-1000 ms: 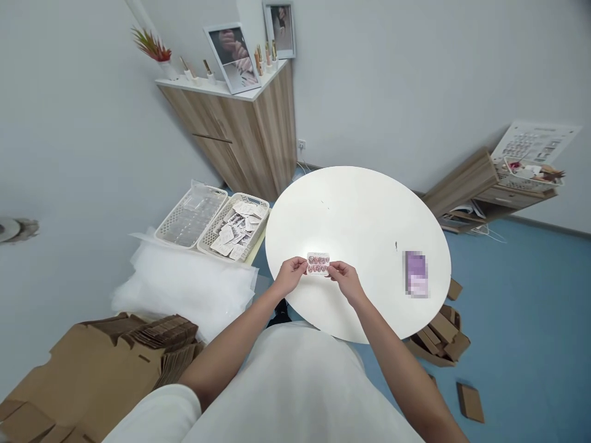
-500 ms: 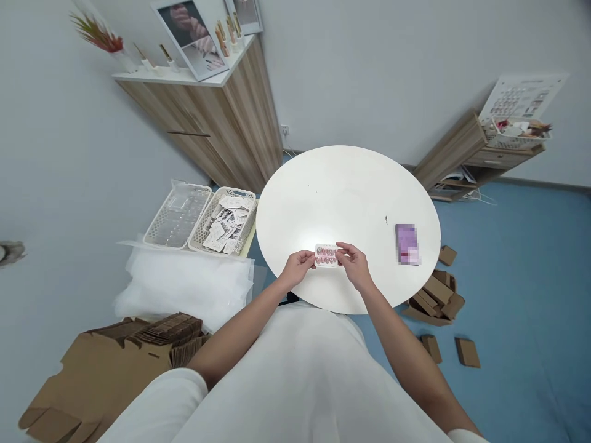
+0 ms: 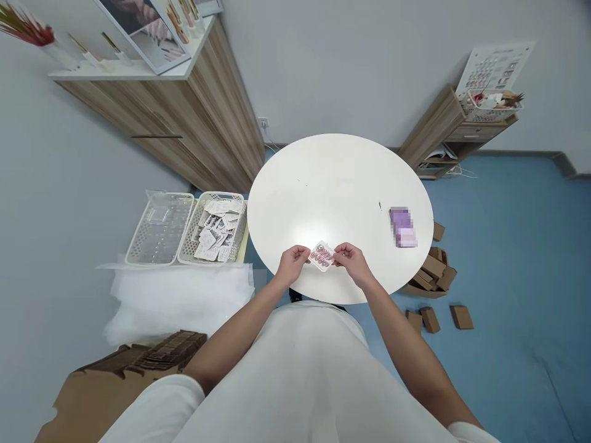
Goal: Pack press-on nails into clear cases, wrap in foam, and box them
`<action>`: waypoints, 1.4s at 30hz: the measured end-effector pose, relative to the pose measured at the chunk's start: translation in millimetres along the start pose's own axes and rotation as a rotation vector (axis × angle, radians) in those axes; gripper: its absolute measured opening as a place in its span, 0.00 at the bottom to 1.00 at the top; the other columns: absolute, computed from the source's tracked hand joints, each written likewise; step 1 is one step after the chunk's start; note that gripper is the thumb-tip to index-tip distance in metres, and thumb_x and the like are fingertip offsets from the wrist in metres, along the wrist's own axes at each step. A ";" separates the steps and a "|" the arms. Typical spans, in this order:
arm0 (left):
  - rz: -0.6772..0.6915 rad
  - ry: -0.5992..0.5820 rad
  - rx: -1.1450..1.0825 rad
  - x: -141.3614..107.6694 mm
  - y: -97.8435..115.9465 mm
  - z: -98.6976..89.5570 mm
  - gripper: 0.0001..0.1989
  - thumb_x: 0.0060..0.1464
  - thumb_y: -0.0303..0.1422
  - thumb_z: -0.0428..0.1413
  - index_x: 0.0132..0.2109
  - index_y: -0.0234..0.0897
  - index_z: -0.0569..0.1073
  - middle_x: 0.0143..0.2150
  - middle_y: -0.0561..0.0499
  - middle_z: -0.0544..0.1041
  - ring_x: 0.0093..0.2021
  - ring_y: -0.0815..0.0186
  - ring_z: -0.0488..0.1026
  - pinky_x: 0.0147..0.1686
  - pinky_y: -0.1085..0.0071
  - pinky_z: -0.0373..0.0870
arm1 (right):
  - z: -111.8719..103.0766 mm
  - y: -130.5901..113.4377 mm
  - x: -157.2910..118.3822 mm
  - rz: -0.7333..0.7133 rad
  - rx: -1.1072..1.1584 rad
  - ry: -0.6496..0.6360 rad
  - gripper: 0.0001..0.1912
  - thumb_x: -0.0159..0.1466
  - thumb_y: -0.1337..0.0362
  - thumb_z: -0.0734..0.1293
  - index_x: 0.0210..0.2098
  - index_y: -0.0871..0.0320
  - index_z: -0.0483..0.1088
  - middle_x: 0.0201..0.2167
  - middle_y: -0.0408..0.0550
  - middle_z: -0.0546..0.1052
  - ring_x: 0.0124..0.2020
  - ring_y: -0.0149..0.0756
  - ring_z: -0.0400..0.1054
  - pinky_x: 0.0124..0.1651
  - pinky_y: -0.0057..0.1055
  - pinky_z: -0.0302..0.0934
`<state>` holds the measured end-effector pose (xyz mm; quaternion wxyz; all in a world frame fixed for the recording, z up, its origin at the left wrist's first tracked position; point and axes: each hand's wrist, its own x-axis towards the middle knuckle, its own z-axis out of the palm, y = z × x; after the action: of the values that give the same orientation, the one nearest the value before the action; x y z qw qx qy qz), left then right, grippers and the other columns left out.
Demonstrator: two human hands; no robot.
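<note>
Turned since the earlier frame, the small tray (image 3: 322, 256), which sat nearly square between the hands, now stands cornerwise in the head view. It is held over the near part of the white table (image 3: 332, 184); whether it touches the top cannot be told. Left hand (image 3: 292, 263) and right hand (image 3: 353, 263) each pinch it by opposite corners (fingertips only, it seems). With so little held, one loosened pinch could let it swing or drop, and a hard squeeze might bend it and shake its pieces loose. Whitish at the rim, it carries glossy pink oval pieces in two slanting rows.
</note>
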<state>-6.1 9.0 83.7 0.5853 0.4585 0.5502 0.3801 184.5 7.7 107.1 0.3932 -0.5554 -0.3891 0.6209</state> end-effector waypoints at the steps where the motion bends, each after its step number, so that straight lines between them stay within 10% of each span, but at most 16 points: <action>1: -0.007 0.015 -0.024 1.0 -1.8 -0.6 0.14 0.48 0.41 0.55 0.35 0.34 0.70 0.30 0.50 0.73 0.30 0.68 0.71 0.35 0.69 0.68 | 0.6 0.7 -1.2 0.019 0.013 0.004 0.13 0.47 0.57 0.69 0.28 0.58 0.66 0.20 0.39 0.69 0.23 0.29 0.66 0.31 0.31 0.61; 6: -0.023 -0.051 -0.042 0.3 -2.6 -2.0 0.19 0.46 0.39 0.57 0.44 0.34 0.70 0.27 0.52 0.71 0.29 0.68 0.71 0.37 0.67 0.69 | 3.4 3.5 -3.7 -0.028 0.063 0.101 0.14 0.51 0.56 0.67 0.34 0.57 0.67 0.28 0.42 0.70 0.25 0.27 0.66 0.34 0.32 0.62; 13: 0.021 0.033 0.018 -6.2 0.4 -9.9 0.23 0.49 0.39 0.54 0.52 0.36 0.67 0.29 0.53 0.70 0.32 0.69 0.71 0.41 0.67 0.67 | 9.2 9.8 11.9 -0.044 -0.081 -0.168 0.39 0.44 0.62 0.72 0.55 0.52 0.58 0.40 0.47 0.68 0.31 0.29 0.65 0.38 0.34 0.64; 19: 0.052 0.013 0.170 -12.8 4.8 -30.2 0.39 0.41 0.35 0.60 0.60 0.41 0.55 0.33 0.55 0.69 0.32 0.71 0.68 0.39 0.70 0.65 | 19.7 13.3 41.9 -0.185 -0.374 -0.307 0.35 0.48 0.61 0.69 0.55 0.51 0.58 0.40 0.46 0.66 0.27 0.28 0.63 0.38 0.35 0.63; 25: 0.055 0.101 0.368 -7.8 7.0 -51.0 0.33 0.41 0.35 0.59 0.57 0.42 0.61 0.27 0.57 0.68 0.29 0.69 0.66 0.37 0.71 0.63 | 36.4 14.6 60.1 -0.356 -0.652 -0.445 0.35 0.53 0.61 0.66 0.58 0.47 0.52 0.37 0.45 0.67 0.32 0.33 0.65 0.40 0.38 0.62; 42: -0.032 -0.067 0.736 51.7 -62.8 -136.2 0.29 0.43 0.29 0.57 0.55 0.38 0.63 0.33 0.49 0.70 0.33 0.61 0.67 0.32 0.70 0.60 | 125.4 73.3 113.9 -0.179 -0.983 -0.348 0.32 0.53 0.64 0.66 0.56 0.52 0.53 0.46 0.49 0.62 0.45 0.39 0.62 0.41 0.34 0.61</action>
<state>-139.6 56.0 12.0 0.4048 0.6418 0.6377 0.1323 47.1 78.2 6.0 0.0676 -0.5276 -0.7398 0.4121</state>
